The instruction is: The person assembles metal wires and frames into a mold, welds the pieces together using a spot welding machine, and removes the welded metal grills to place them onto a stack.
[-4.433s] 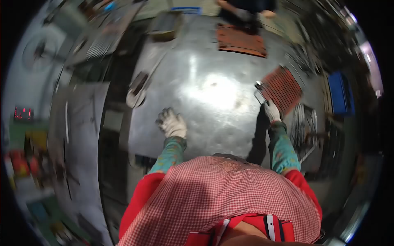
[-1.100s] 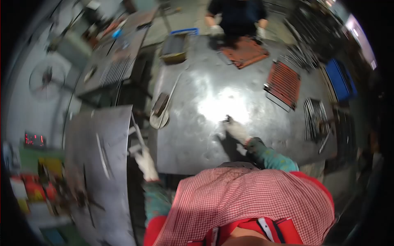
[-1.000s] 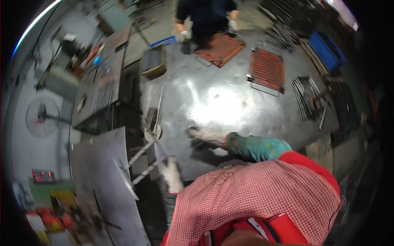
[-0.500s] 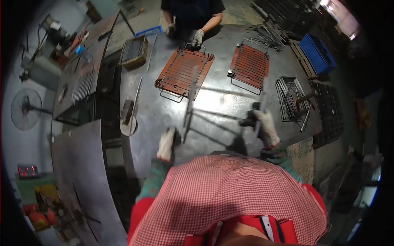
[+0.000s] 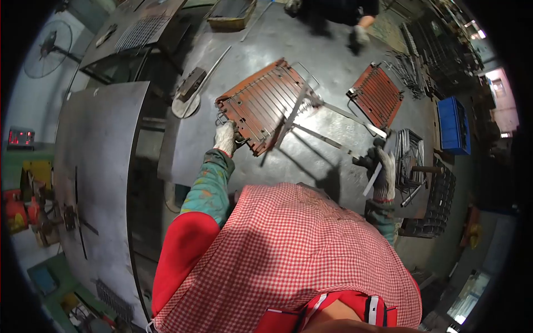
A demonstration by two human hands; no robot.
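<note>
My left hand [image 5: 226,137], in a whitish glove, is closed on the wire handle at the near left corner of a rust-red plate [image 5: 258,105] with metal rods across it. My right hand [image 5: 384,172] grips one end of a flat-bar metal frame [image 5: 325,140], which is held above the table. The frame's far end crosses the right edge of the red plate. A second red plate with rods [image 5: 376,95] lies farther right. Beyond my right hand is a stack of wire frames [image 5: 410,158].
The metal table [image 5: 222,77] bears a dark block [image 5: 192,83] on a round disc and a long thin rod. A box [image 5: 231,15] stands at the far left edge, a blue crate [image 5: 453,126] at the right. A co-worker's gloved hand [image 5: 361,36] is across the table.
My left hand has moved onto the left red plate's handle, and that plate now lies nearer me. The frame in my right hand has tilted. The co-worker's hands have left the plate.
</note>
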